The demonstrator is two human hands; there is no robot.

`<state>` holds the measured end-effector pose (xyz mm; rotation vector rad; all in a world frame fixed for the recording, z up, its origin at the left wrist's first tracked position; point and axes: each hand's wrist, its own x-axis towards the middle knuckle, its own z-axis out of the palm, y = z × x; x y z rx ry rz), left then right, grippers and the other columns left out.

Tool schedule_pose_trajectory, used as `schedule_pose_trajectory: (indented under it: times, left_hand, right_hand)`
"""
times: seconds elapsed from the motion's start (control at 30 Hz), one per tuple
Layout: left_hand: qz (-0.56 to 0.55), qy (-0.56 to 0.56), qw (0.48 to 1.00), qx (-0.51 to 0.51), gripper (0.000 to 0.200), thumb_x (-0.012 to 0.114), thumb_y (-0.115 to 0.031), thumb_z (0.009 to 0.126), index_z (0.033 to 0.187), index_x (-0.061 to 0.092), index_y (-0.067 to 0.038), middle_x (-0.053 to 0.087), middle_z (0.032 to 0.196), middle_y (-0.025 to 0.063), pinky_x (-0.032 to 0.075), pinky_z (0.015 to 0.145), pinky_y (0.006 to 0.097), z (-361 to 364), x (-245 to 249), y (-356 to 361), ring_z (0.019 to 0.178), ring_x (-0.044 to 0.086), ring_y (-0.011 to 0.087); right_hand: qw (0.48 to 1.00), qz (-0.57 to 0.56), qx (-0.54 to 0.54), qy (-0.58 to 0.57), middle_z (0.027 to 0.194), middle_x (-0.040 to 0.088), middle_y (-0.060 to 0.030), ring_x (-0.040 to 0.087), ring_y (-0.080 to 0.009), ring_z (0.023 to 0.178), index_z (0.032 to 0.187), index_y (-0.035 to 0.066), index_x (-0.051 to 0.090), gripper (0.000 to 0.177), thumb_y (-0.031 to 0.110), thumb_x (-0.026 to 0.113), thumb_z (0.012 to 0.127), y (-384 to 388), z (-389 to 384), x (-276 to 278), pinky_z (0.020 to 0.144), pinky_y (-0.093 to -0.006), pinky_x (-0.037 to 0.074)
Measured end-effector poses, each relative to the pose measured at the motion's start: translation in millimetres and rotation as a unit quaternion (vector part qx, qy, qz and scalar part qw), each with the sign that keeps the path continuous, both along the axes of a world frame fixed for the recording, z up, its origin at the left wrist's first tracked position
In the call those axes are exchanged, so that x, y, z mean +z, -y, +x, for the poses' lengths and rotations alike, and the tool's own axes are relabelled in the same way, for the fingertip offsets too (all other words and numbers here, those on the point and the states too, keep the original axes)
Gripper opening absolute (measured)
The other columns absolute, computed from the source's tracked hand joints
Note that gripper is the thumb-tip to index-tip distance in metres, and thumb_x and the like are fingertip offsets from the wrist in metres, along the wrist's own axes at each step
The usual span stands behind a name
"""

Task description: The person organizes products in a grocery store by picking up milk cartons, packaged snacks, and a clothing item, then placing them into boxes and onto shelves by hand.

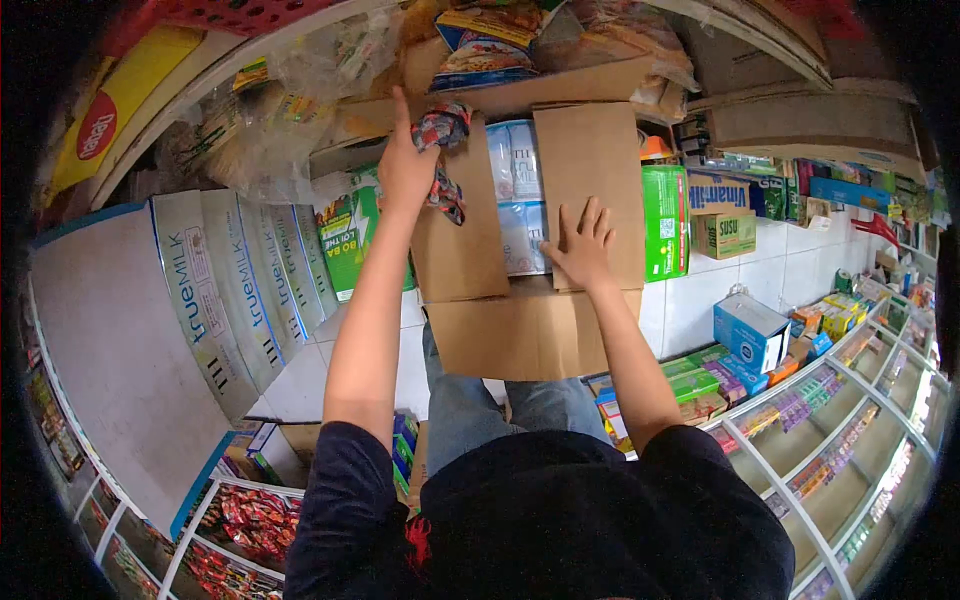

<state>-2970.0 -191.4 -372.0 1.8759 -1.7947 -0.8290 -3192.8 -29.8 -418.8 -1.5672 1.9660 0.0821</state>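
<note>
An open cardboard box (pixel 530 330) sits in front of me with its flaps spread, and blue and white packs (pixel 520 195) show inside it. My left hand (pixel 405 170) is raised over the left flap and grips a bunch of small red and dark sachets (pixel 440 130), index finger pointing up. My right hand (pixel 582 243) lies flat with fingers apart on the right flap (pixel 590 170), at the edge of the packs.
A stack of white truemilk cartons (pixel 215 290) stands at the left, a green box (pixel 665 220) at the right of the cardboard box. White wire shelves (pixel 830 420) with small goods run along the right and lower left. Bags of snacks (pixel 490 40) hang overhead.
</note>
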Motion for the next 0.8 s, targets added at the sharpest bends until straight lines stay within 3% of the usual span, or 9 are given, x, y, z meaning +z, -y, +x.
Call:
schedule_pose_trajectory:
  times: [0.07, 0.13, 0.27, 0.47, 0.53, 0.6, 0.67, 0.73, 0.8]
  left_hand:
    - [-0.028, 0.018, 0.999, -0.009, 0.088, 0.058, -0.010, 0.068, 0.137, 0.006, -0.028, 0.055, 0.105, 0.0218, 0.045, 0.071, 0.0431, 4, -5, -8, 0.088, 0.056, 0.0375]
    - [-0.053, 0.033, 0.998, -0.019, 0.087, 0.057, -0.010, 0.068, 0.137, 0.008, -0.029, 0.055, 0.104, 0.0212, 0.045, 0.070, 0.0428, 6, 0, -19, 0.086, 0.057, 0.0364]
    - [0.016, 0.014, 1.000, -0.001, 0.076, 0.054, -0.007, 0.069, 0.135, 0.022, -0.028, 0.055, 0.106, 0.0180, 0.045, 0.070, 0.0388, 6, 5, -54, 0.085, 0.056, 0.0361]
    - [0.206, 0.153, 0.958, -0.129, 0.060, 0.047, -0.015, 0.070, 0.129, 0.037, -0.026, 0.060, 0.096, 0.0148, 0.046, 0.073, 0.0402, -1, -47, -101, 0.085, 0.059, 0.0305]
    - [0.263, 0.171, 0.938, -0.149, 0.059, 0.045, -0.014, 0.071, 0.128, 0.038, -0.026, 0.061, 0.096, 0.0145, 0.046, 0.074, 0.0398, -2, -50, -99, 0.086, 0.059, 0.0303]
    - [0.286, 0.178, 0.928, -0.158, 0.059, 0.043, -0.013, 0.071, 0.128, 0.038, -0.025, 0.060, 0.100, 0.0131, 0.045, 0.076, 0.0394, -7, -53, -93, 0.088, 0.058, 0.0302]
    - [0.271, 0.172, 0.934, -0.156, 0.059, 0.043, -0.013, 0.071, 0.128, 0.038, -0.026, 0.060, 0.101, 0.0127, 0.045, 0.078, 0.0393, -7, -60, -91, 0.090, 0.058, 0.0301]
    - [0.255, 0.171, 0.939, -0.154, 0.058, 0.043, -0.014, 0.071, 0.128, 0.038, -0.026, 0.060, 0.102, 0.0123, 0.045, 0.079, 0.0392, -3, -63, -90, 0.092, 0.057, 0.0300]
    - [0.261, 0.152, 0.940, -0.156, 0.056, 0.044, -0.015, 0.072, 0.126, 0.041, -0.026, 0.059, 0.102, 0.0132, 0.045, 0.080, 0.0385, -1, -62, -89, 0.095, 0.056, 0.0296]
  right_hand:
    - [0.990, -0.012, 0.005, -0.141, 0.140, 0.001, -0.0244, 0.000, -0.0476, 0.126, 0.135, 0.018, 0.022, 0.076, 0.049, 0.054, 0.074, -2, 11, -13, 0.099, -0.0590, 0.009]
    - [0.988, 0.001, 0.000, -0.152, 0.140, 0.002, -0.0236, 0.001, -0.0462, 0.127, 0.135, 0.019, 0.022, 0.075, 0.046, 0.056, 0.074, -1, 15, -13, 0.099, -0.0584, 0.010]
    - [0.994, -0.028, 0.006, -0.105, 0.141, 0.001, -0.0216, 0.001, -0.0452, 0.127, 0.134, 0.019, 0.026, 0.072, 0.039, 0.059, 0.073, -5, 2, -8, 0.100, -0.0569, 0.010]
    - [0.993, -0.110, -0.010, 0.045, 0.140, 0.014, -0.0212, 0.010, -0.0386, 0.129, 0.121, 0.009, 0.045, 0.054, 0.021, 0.061, 0.071, -26, -20, -14, 0.101, -0.0530, 0.014]
    - [0.930, -0.132, -0.194, 0.284, 0.137, 0.021, -0.0217, 0.018, -0.0368, 0.127, 0.112, 0.005, 0.052, 0.044, 0.014, 0.060, 0.070, -49, -22, 5, 0.101, -0.0477, 0.018]
    - [0.965, -0.225, -0.127, 0.052, 0.132, 0.028, -0.0232, 0.026, -0.0360, 0.123, 0.114, 0.003, 0.049, 0.046, 0.013, 0.060, 0.071, -81, -33, 18, 0.100, -0.0416, 0.023]
    - [0.941, -0.236, -0.237, -0.056, 0.127, 0.032, -0.0241, 0.031, -0.0332, 0.118, 0.115, 0.001, 0.046, 0.048, 0.016, 0.061, 0.072, -123, -49, 6, 0.099, -0.0385, 0.024]
    - [0.894, -0.227, -0.386, -0.004, 0.116, 0.044, -0.0205, 0.041, -0.0276, 0.110, 0.115, -0.001, 0.043, 0.050, 0.021, 0.062, 0.074, -184, -75, -36, 0.094, -0.0349, 0.032]
    - [0.759, -0.012, -0.602, 0.247, 0.095, 0.056, -0.0130, 0.054, -0.0209, 0.086, 0.107, -0.002, 0.049, 0.042, 0.026, 0.061, 0.076, -215, -83, -29, 0.079, -0.0301, 0.043]
